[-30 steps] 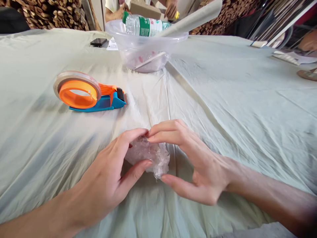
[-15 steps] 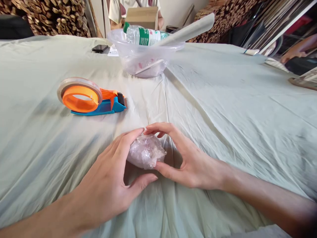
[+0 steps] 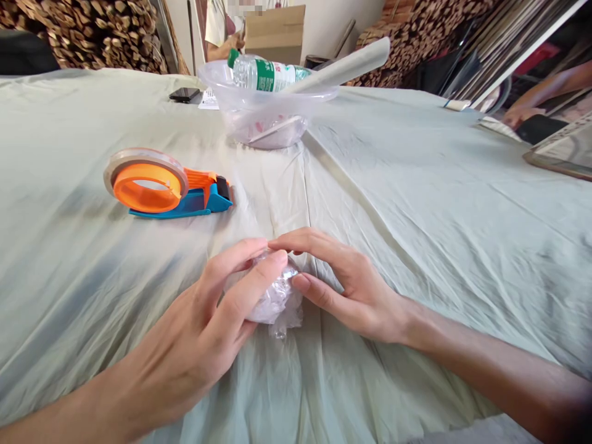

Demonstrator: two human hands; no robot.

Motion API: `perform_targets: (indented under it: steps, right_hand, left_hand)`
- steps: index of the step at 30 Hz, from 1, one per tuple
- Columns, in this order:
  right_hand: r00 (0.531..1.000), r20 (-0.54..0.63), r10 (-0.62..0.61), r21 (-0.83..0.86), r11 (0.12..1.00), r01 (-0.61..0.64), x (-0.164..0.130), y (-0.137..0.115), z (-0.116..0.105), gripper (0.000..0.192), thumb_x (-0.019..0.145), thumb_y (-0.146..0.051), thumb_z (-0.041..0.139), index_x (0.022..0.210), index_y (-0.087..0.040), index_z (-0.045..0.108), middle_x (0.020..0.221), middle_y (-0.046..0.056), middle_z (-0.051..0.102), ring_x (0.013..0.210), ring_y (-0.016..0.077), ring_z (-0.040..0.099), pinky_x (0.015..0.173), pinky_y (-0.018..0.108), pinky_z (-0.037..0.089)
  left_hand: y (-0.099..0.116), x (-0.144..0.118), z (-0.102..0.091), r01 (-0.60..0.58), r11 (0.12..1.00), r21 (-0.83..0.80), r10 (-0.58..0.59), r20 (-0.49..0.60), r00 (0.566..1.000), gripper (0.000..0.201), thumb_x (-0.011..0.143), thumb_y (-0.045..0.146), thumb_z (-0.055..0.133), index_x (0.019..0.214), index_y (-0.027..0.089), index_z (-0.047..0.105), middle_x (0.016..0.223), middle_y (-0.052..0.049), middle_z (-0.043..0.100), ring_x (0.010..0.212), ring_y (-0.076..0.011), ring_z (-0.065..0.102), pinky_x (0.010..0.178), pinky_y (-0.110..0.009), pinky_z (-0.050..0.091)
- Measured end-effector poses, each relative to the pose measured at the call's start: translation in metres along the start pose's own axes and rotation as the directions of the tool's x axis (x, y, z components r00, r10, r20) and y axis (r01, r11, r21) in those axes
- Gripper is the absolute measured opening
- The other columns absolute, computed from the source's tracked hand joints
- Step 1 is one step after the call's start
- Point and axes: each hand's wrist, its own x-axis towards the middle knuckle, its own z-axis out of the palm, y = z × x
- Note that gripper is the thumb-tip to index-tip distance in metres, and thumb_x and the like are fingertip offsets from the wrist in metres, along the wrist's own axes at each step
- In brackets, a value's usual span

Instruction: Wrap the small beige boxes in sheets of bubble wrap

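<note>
A small rounded bundle in crinkled clear plastic wrap (image 3: pixel 277 303) rests on the cloth in front of me; what is inside does not show. My left hand (image 3: pixel 198 327) curls over its left side and top, thumb and fingers gripping it. From the right, my right hand (image 3: pixel 358 290) closes on it, the thumb against its upper right side and the fingertips at its far edge. A loose flap of the wrap sticks out at the near side. Beyond my left hand lies an orange and blue tape dispenser (image 3: pixel 198 202) with a roll of clear tape.
A pale green cloth (image 3: pixel 416 246) covers the table. Farther back, a clear plastic basin (image 3: pixel 222 92) holds a green-capped bottle (image 3: pixel 266 74) and a long whitish roll (image 3: pixel 346 65). A phone (image 3: pixel 185 94) lies left of it. A person is behind a cardboard box (image 3: pixel 275 31); another person's hand (image 3: pixel 520 116) is at right.
My left thumb has moved from the near side up onto the bundle's top. My right thumb has moved higher on it. The bundle has turned, bringing a loose flap toward me.
</note>
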Motion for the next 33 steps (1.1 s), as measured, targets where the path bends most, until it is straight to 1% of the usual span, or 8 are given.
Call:
perform_targets:
  steps: [4,8,11,15,19,24,29,33]
  right_hand:
    - [1.000,0.011,-0.008,0.014,1.000,0.008,0.0023,-0.0004,-0.0013,0.026,0.110,-0.029,0.067,0.133,-0.017,0.072,0.129,0.010,0.075,0.118,0.0159,0.071,0.104,0.033,0.059]
    - [0.999,0.033,0.015,0.055,0.998,-0.017,0.0029,-0.0019,-0.0029,0.027,0.108,-0.029,0.070,0.132,-0.017,0.070,0.125,0.007,0.074,0.112,0.0143,0.067,0.099,0.032,0.057]
    - [0.999,0.032,-0.009,0.079,0.997,0.006,0.0027,-0.0030,-0.0029,0.026,0.106,-0.026,0.072,0.129,-0.014,0.069,0.123,0.008,0.073,0.113,0.0144,0.066,0.101,0.032,0.056]
    - [0.992,0.028,-0.127,0.017,0.992,0.126,0.0023,-0.0042,-0.0022,0.029,0.102,-0.018,0.075,0.126,-0.006,0.067,0.125,0.014,0.069,0.121,0.0171,0.067,0.110,0.033,0.056]
    - [0.975,0.026,-0.221,-0.068,0.973,0.223,0.0020,-0.0025,-0.0008,0.027,0.098,-0.007,0.073,0.124,-0.006,0.066,0.128,0.015,0.067,0.124,0.0153,0.067,0.110,0.029,0.057]
    - [0.970,0.038,-0.240,-0.107,0.964,0.242,0.0018,0.0014,-0.0021,0.035,0.101,-0.010,0.076,0.135,-0.007,0.064,0.129,0.014,0.065,0.126,0.0151,0.065,0.111,0.029,0.059]
    - [0.963,0.004,-0.270,-0.133,0.954,0.269,0.0018,0.0040,-0.0032,0.024,0.101,-0.011,0.079,0.123,-0.013,0.068,0.117,0.008,0.065,0.110,0.0130,0.069,0.100,0.029,0.063]
    - [0.971,0.007,-0.240,-0.108,0.965,0.239,0.0024,0.0037,-0.0024,0.019,0.100,-0.009,0.079,0.116,-0.012,0.068,0.111,0.007,0.066,0.102,0.0125,0.067,0.093,0.028,0.062]
  left_hand:
    - [0.0001,0.0010,0.0031,0.049,0.999,0.003,-0.049,0.005,0.999,0.081,0.100,-0.005,0.064,0.170,0.020,0.034,0.170,-0.012,0.047,0.163,-0.0170,0.046,0.135,-0.023,0.044]
    - [-0.0023,0.0017,0.0047,0.040,0.999,0.002,-0.040,0.080,0.996,0.068,0.103,-0.002,0.059,0.166,0.013,0.038,0.169,-0.013,0.051,0.171,-0.0164,0.035,0.144,-0.028,0.027]
    - [-0.0038,0.0012,0.0044,-0.010,1.000,0.026,0.008,0.094,0.996,0.071,0.104,-0.005,0.057,0.169,0.013,0.035,0.166,-0.012,0.055,0.172,-0.0199,0.033,0.145,-0.033,0.030]
    - [-0.0032,-0.0017,0.0024,-0.114,0.984,0.133,0.107,0.060,0.992,0.089,0.103,-0.006,0.062,0.179,0.017,0.021,0.163,-0.015,0.053,0.169,-0.0290,0.039,0.144,-0.046,0.034]
    - [-0.0044,-0.0032,0.0011,-0.153,0.962,0.227,0.147,0.041,0.988,0.100,0.099,-0.010,0.064,0.181,0.019,0.014,0.164,-0.015,0.048,0.159,-0.0218,0.049,0.138,-0.030,0.040]
    - [-0.0076,-0.0008,0.0009,-0.193,0.948,0.252,0.189,0.041,0.981,0.101,0.096,-0.015,0.057,0.181,0.013,0.010,0.160,-0.018,0.050,0.159,-0.0247,0.048,0.137,-0.035,0.041]
    - [-0.0078,0.0019,0.0002,-0.220,0.937,0.272,0.208,0.074,0.975,0.095,0.097,-0.014,0.056,0.179,0.006,0.014,0.161,-0.021,0.050,0.157,-0.0269,0.049,0.134,-0.037,0.044]
    - [-0.0068,0.0043,-0.0022,-0.224,0.932,0.285,0.209,0.081,0.974,0.079,0.097,-0.013,0.054,0.171,0.003,0.031,0.159,-0.021,0.052,0.154,-0.0277,0.051,0.131,-0.039,0.047]
